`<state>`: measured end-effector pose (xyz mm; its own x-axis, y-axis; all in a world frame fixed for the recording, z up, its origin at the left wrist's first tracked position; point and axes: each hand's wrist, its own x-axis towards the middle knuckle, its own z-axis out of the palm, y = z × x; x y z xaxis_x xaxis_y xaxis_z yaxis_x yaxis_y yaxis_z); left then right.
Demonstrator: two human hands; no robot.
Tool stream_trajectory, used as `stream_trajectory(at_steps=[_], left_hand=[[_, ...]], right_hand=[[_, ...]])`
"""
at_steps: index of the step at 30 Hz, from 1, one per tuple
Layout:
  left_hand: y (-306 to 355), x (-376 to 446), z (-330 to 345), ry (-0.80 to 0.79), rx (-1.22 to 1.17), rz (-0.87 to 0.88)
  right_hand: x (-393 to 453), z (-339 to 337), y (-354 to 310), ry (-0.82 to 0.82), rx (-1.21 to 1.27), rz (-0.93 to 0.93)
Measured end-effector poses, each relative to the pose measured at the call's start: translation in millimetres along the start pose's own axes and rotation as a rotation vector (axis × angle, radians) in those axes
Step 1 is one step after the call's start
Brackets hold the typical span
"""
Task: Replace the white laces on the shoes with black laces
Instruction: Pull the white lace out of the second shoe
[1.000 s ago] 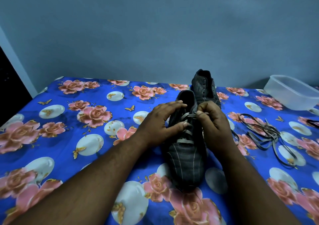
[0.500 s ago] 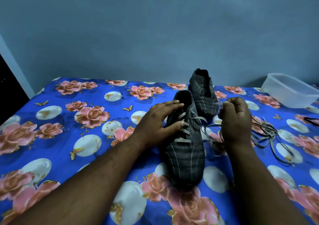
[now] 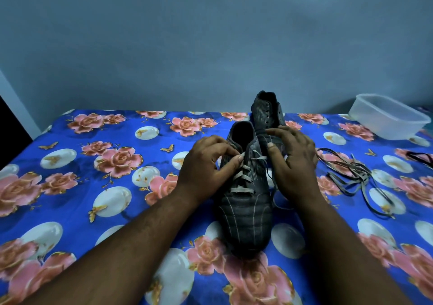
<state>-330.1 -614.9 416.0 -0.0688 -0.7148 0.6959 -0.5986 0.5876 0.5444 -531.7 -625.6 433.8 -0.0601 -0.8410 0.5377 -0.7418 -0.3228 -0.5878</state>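
Since half a second ago, the right hand [image 3: 294, 161] has returned from its raised position right of the shoe and now rests, fingers spread and relaxed, against the right flank of the near shoe [image 3: 246, 201], gripping nothing. Meanwhile the left hand [image 3: 206, 166] has shifted from a flat brace to a pinch: thumb and forefinger close on the white lace [image 3: 242, 180] at the upper left eyelets.

Current layout:
- Near shoe: centre of frame, toe toward the viewer, on the floral bedsheet [image 3: 117, 164]. White lace remains threaded through the lower rows; its upper end trails loose down the right side.
- Second shoe [image 3: 267, 112]: directly behind the first, upper centre; whether it holds any lace cannot be determined.
- Loose laces [image 3: 351, 173]: a dark and pale tangle on the sheet, right of centre, just beside the right hand.
- Clear plastic container [image 3: 386, 119]: upper right, well apart from the shoes.

Judged purpose: the right hand steadies the shoe so that the left-hand pull draws lace through the eyelets rather than dragging the shoe. Unlacing appears partly complete; black laces are not yet fitted.
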Motion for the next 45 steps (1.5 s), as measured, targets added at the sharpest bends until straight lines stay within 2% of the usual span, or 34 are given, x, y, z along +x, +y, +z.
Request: stream_trajectory(at_steps=[4, 9, 12, 15, 21, 27, 32, 36, 41, 45], left_hand=[[-1.2, -0.9, 0.2, -0.081, -0.059, -0.063], [-3.1, -0.9, 1.6, -0.115, -0.046, -0.122], [-6.7, 0.2, 3.0, -0.093, -0.05, -0.33], [-10.1, 0.5, 5.8, -0.114, -0.206, -0.518], [-10.0, -2.5, 3.6, -0.094, -0.215, -0.363], [-6.7, -2.5, 1.1, -0.031, -0.152, -0.335], [-6.2, 0.3, -1.5, 0.014, -0.144, -0.415], [-5.9, 2.2, -0.4, 0.028, -0.163, -0.42], [-2.9, 2.2, 2.2, 0.002, -0.211, -0.292], [-1.4, 3.9, 2.2, 0.025, -0.237, -0.265]], right_hand=[[-2.0, 5.4, -4.0, -0.156, 0.074, -0.211], [-3.5, 10.1, -0.2, -0.197, 0.101, -0.217], [-3.3, 10.8, 1.5, -0.18, 0.111, -0.2], [-4.4, 12.4, 0.8, -0.185, 0.155, -0.186], [-3.5, 11.1, 2.8, -0.234, 0.215, -0.185], [-2.0, 10.4, 11.8, -0.31, 0.223, -0.141], [-3.9, 14.0, 6.2, -0.371, 0.34, -0.19], [-2.8, 19.5, 2.7, -0.366, 0.315, -0.156], [-5.8, 23.2, 0.3, -0.329, 0.274, -0.133], [-8.2, 24.3, -3.3, -0.311, 0.27, -0.109]])
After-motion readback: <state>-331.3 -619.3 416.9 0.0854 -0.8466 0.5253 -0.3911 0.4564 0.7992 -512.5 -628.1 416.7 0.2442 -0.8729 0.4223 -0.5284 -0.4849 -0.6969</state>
